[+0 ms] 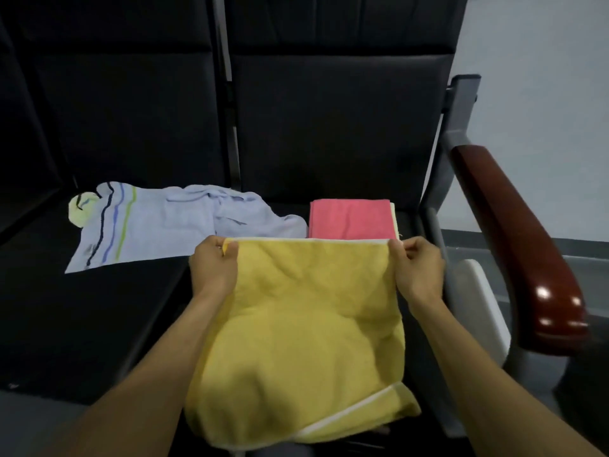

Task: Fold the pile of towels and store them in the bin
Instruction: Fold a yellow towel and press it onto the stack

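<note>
No legible text, labels, brands, numbers or signs anywhere: none on towels, seats or armrest.

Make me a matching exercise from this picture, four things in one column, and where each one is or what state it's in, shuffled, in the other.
1 yellow towel
2 pink towel
3 striped towel
4 armrest

A folded, on the right seat
B at the far right, off the seat
C pinched at two corners
D loose, on the left seat

Pairs: 1-C, 2-A, 3-D, 4-B

pink towel (351,219) near edge behind yellow towel (306,324), cream towel beneath mostly hidden, forearms cut off
</note>
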Motion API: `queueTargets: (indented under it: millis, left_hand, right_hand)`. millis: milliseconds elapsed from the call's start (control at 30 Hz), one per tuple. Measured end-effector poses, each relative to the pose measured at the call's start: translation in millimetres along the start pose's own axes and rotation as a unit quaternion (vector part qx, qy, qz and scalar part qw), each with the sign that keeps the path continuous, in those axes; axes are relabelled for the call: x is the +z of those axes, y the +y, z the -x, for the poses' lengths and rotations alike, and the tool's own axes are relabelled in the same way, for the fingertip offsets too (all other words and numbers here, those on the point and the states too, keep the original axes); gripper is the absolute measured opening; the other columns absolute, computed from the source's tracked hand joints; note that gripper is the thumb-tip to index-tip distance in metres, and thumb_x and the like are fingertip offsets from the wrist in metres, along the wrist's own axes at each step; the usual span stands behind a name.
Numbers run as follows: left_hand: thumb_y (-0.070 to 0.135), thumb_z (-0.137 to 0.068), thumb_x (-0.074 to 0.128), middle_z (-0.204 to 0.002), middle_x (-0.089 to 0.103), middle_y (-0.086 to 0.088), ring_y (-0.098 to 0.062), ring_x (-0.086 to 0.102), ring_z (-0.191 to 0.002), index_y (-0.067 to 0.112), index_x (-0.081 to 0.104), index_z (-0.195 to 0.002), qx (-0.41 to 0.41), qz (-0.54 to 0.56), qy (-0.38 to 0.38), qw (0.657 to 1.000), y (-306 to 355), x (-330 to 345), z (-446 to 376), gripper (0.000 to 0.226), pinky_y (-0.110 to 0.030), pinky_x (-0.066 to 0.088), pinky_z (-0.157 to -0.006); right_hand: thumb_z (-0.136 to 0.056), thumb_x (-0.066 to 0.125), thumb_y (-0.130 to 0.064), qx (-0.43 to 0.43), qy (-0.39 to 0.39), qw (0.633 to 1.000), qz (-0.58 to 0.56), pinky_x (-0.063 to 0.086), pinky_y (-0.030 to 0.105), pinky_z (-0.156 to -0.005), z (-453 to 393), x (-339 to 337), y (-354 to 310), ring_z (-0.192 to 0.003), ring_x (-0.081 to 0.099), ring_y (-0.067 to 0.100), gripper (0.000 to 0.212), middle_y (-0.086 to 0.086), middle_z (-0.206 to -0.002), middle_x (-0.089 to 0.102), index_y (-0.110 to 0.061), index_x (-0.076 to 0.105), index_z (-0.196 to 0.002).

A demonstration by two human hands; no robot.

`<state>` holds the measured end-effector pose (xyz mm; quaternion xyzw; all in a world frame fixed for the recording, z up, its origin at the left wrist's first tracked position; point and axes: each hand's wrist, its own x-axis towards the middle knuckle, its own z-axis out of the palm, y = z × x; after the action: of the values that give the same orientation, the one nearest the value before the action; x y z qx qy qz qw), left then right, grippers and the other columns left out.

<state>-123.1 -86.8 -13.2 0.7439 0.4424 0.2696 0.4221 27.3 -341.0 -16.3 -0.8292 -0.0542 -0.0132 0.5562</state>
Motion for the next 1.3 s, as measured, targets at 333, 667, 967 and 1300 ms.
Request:
queueTargets:
  millis: [333, 667, 967, 1300]
  left_hand:
    - [0.024, -0.095, 0.067, -0.07, 0.053, 0.002, -0.015, 0.046, -0.063, 0.013, 0.059, -0.078, -0.016, 0.048, -0.111, 0.992, 9.9, 42.4, 23.6, 0.022, -0.029, 0.037, -0.058]
    - [0.018, -0.097, 0.066, -0.068, 0.056, -0.005, -0.016, 0.055, -0.053, 0.004, 0.059, -0.091, 0.0, 0.099, -0.226, 0.969, 20.8, 61.3, 48.0, 0.017, -0.031, 0.052, -0.056]
    - [0.012, -0.097, 0.065, -0.082, 0.062, -0.007, -0.019, 0.07, -0.061, 0.009, 0.059, -0.098, -0.02, 0.133, -0.284, 0.95, 26.0, 64.6, 57.1, 0.007, -0.037, 0.063, -0.067]
    - [0.008, -0.095, 0.068, -0.081, 0.064, -0.009, -0.021, 0.072, -0.063, 0.007, 0.063, -0.1, -0.021, 0.167, -0.278, 0.946, 24.3, 64.0, 53.8, 0.007, -0.042, 0.063, -0.07]
  right_hand:
    - [-0.097, 0.065, -0.024, 0.109, -0.118, 0.98, -0.119, 0.059, 0.034, -0.057, 11.3, 33.9, -0.9, -0.067, 0.069, 0.025, 0.022, 0.011, -0.075, 0.065, -0.006, 0.062, -0.084]
    - [-0.091, 0.072, -0.014, 0.088, -0.199, 0.97, -0.111, 0.063, 0.042, -0.067, 29.6, 53.6, -6.4, -0.078, 0.073, 0.029, 0.002, 0.013, -0.082, 0.073, -0.012, 0.07, -0.091]
    - [-0.088, 0.076, -0.023, 0.046, -0.21, 0.974, -0.072, 0.061, 0.048, -0.075, 35.2, 60.1, -5.6, -0.079, 0.071, 0.02, 0.005, 0.0, -0.08, 0.074, -0.017, 0.074, -0.088]
    - [-0.093, 0.07, -0.025, 0.018, -0.234, 0.969, -0.075, 0.059, 0.051, -0.077, 37.5, 58.3, -8.6, -0.082, 0.07, 0.023, 0.009, -0.001, -0.081, 0.074, -0.024, 0.077, -0.086]
